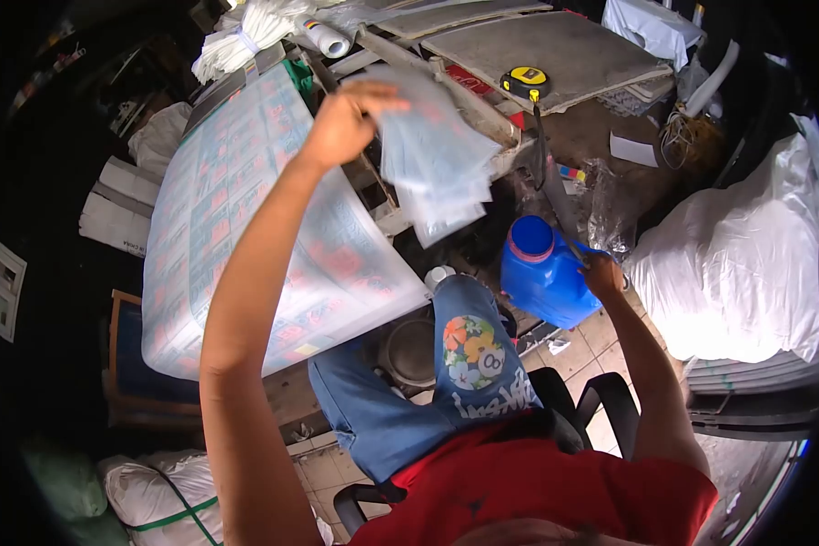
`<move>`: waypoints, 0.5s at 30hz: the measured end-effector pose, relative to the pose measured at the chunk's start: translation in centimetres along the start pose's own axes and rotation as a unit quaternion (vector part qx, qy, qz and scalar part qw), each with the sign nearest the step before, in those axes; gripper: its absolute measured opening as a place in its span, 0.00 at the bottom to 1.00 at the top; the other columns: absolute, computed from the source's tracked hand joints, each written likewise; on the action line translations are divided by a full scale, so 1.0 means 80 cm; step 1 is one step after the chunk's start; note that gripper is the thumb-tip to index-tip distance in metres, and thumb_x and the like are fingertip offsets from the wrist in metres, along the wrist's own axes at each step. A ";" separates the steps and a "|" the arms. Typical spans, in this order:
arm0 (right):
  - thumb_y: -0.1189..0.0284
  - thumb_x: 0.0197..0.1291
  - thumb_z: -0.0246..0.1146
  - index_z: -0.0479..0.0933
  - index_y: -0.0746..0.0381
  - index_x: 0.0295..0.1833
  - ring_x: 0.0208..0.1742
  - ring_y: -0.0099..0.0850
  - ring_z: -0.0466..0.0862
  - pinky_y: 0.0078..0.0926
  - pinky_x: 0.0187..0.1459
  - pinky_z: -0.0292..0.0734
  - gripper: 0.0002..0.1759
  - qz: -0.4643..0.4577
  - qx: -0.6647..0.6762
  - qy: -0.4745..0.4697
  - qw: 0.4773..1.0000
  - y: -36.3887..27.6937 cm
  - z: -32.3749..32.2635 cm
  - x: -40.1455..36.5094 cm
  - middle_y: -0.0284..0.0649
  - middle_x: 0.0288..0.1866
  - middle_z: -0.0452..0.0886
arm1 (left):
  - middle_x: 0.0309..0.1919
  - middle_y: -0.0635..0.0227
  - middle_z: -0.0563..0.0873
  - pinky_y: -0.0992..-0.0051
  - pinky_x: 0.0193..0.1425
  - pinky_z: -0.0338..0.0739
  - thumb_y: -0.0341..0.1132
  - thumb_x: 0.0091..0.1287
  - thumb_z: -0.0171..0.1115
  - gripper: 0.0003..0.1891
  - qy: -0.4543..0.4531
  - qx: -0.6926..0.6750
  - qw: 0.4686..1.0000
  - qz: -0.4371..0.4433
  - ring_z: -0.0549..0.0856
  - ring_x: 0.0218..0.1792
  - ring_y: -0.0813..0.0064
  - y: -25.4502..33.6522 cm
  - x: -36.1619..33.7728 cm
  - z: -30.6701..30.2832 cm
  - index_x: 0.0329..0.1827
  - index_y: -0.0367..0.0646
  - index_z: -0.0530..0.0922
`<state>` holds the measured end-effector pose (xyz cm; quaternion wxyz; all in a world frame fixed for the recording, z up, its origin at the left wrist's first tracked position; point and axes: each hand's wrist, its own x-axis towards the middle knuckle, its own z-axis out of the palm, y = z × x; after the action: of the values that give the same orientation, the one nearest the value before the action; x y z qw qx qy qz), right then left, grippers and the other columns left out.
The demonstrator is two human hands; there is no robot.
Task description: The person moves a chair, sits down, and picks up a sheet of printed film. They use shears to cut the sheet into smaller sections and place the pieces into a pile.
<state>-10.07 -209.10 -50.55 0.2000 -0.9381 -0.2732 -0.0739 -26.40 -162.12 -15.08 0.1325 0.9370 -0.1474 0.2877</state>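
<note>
Here on my feed, the clear plastic sheets (437,159) are milky and see-through, fanned out in a loose, blurred stack with faint reddish marks near the top. They lie over the wooden frame (389,221), just right of the big printed sheet (246,227), which carries rows of pale blue and red print.

Over to my left hand (344,123): it's at the stack's upper end, fingers partly bent and reaching across the film; blur means I can't tell whether they pinch it. My right hand (602,276) is curled nearly closed beside the blue jug (548,282), at the lower end of a dark strip (564,214); which of the two it grips, I can't make out.

Up beyond, a yellow tape measure (526,83) sits on the grey board (546,56). A white sack (733,264) bulges at far right. The jug stands between that sack and my knee, crowding the space below the strip.
</note>
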 end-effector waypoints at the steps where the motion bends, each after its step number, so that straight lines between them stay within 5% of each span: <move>1: 0.61 0.50 0.75 0.84 0.62 0.39 0.43 0.52 0.86 0.49 0.45 0.82 0.17 0.000 0.001 0.002 1.000 0.000 -0.003 -0.006 0.51 0.41 0.86 | 0.58 0.60 0.86 0.69 0.70 0.73 0.12 0.51 0.53 0.32 0.000 0.001 1.000 0.002 0.81 0.63 0.60 0.002 -0.008 0.005 0.52 0.56 0.89; 3: 0.67 0.52 0.74 0.82 0.64 0.36 0.41 0.53 0.86 0.49 0.44 0.81 0.12 0.071 0.009 0.036 0.997 -0.003 -0.020 -0.019 0.51 0.41 0.85 | 0.58 0.62 0.86 0.64 0.76 0.66 0.11 0.48 0.53 0.33 -0.055 0.001 0.997 -0.057 0.79 0.64 0.61 0.010 -0.019 0.011 0.51 0.57 0.89; 10: 0.64 0.57 0.71 0.79 0.65 0.30 0.27 0.42 0.83 0.39 0.31 0.77 0.15 0.042 0.132 0.128 0.982 -0.018 -0.088 -0.048 0.49 0.30 0.83 | 0.66 0.69 0.81 0.53 0.82 0.54 0.11 0.46 0.54 0.39 -0.191 0.181 0.964 -0.032 0.75 0.69 0.63 0.022 -0.015 0.012 0.60 0.60 0.85; 12: 0.67 0.57 0.71 0.76 0.66 0.26 0.22 0.29 0.75 0.31 0.26 0.71 0.16 0.135 0.233 0.110 0.957 -0.039 -0.122 -0.038 0.40 0.22 0.78 | 0.66 0.67 0.80 0.55 0.81 0.56 0.12 0.46 0.54 0.39 -0.197 0.190 0.962 -0.024 0.75 0.70 0.62 0.022 -0.011 0.012 0.61 0.58 0.84; 13: 0.73 0.58 0.70 0.78 0.66 0.33 0.26 0.22 0.72 0.26 0.28 0.68 0.09 0.120 0.362 0.039 0.924 -0.073 -0.163 -0.036 0.34 0.28 0.78 | 0.67 0.65 0.79 0.57 0.81 0.57 0.12 0.45 0.54 0.40 -0.204 0.199 0.958 -0.014 0.74 0.70 0.60 0.023 -0.009 0.013 0.63 0.57 0.82; 15: 0.76 0.59 0.68 0.77 0.65 0.40 0.29 0.22 0.73 0.25 0.30 0.69 0.07 0.043 0.418 -0.065 0.905 -0.144 -0.239 -0.045 0.34 0.34 0.78 | 0.67 0.63 0.79 0.59 0.79 0.60 0.13 0.46 0.54 0.39 -0.196 0.174 0.965 -0.029 0.74 0.70 0.57 0.023 -0.003 0.005 0.64 0.54 0.82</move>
<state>-19.89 -209.90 -30.24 0.5581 -0.7821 -0.2512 0.1169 -27.04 -163.85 -15.22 -0.0554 0.9875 -0.0912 0.1161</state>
